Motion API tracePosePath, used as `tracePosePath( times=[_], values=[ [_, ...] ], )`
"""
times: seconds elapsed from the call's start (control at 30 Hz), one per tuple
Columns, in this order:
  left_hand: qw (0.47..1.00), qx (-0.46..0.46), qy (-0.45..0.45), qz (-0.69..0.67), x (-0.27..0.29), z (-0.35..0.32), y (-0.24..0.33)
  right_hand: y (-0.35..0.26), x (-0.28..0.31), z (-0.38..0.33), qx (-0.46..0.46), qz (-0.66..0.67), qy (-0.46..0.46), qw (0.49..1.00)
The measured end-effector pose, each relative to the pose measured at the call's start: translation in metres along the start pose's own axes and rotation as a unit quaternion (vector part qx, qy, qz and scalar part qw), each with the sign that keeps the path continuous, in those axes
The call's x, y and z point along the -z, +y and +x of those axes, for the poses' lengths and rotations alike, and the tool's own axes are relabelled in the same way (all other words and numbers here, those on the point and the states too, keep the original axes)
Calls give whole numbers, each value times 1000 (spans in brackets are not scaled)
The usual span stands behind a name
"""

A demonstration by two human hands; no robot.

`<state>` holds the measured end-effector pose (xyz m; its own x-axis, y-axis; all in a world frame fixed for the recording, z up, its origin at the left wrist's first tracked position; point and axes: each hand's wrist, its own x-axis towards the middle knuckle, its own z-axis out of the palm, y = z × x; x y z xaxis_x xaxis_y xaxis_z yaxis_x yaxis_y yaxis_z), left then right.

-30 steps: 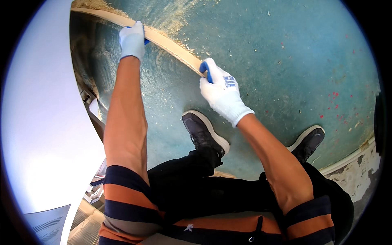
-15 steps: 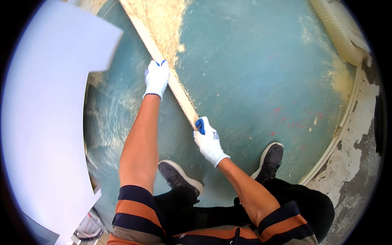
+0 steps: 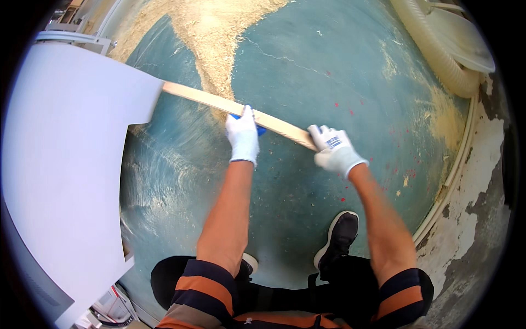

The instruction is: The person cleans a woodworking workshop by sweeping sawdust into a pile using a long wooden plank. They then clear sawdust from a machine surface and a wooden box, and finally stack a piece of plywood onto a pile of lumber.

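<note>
A long, pale wooden strip [image 3: 205, 98] slants across in front of me, its left end beside the corner of a white machine housing [image 3: 71, 131]. Whether that end passes behind the housing, I cannot tell. My left hand [image 3: 243, 137], in a white glove with blue palm coating, is closed around the strip near its middle. At the strip's right end is my right hand [image 3: 337, 151], gloved the same way, its fingers closed over the tip. The thumb of that hand is mostly hidden.
A heap of sawdust and shavings [image 3: 211, 38] covers the green floor [image 3: 307, 71] beyond the strip. A ribbed hose [image 3: 438, 55] runs along the far right, above a peeling wall [image 3: 471, 192]. My dark shoes [image 3: 339, 236] stand below my hands.
The wooden strip has swung from a steep slant to a flatter one, its far end now near the white housing. Both hands moved right; my right hand rose and my left came lower.
</note>
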<state>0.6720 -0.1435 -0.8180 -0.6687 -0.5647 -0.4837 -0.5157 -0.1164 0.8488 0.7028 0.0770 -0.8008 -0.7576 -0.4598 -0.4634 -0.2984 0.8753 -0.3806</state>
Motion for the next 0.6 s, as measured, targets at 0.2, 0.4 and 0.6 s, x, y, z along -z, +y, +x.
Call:
tracePosePath(
  times=[0.2,0.4,0.6],
  values=[
    [985,155,14,-68,-36,-41,34,56,101,-2,88,-156,-45,983],
    [976,192,33,-97,-59,-77,84,81,162,-35,195,-115,79,971],
    [968,231,41,-85,-66,-97,111,82,200,-39,167,-143,-16,976]
  ],
)
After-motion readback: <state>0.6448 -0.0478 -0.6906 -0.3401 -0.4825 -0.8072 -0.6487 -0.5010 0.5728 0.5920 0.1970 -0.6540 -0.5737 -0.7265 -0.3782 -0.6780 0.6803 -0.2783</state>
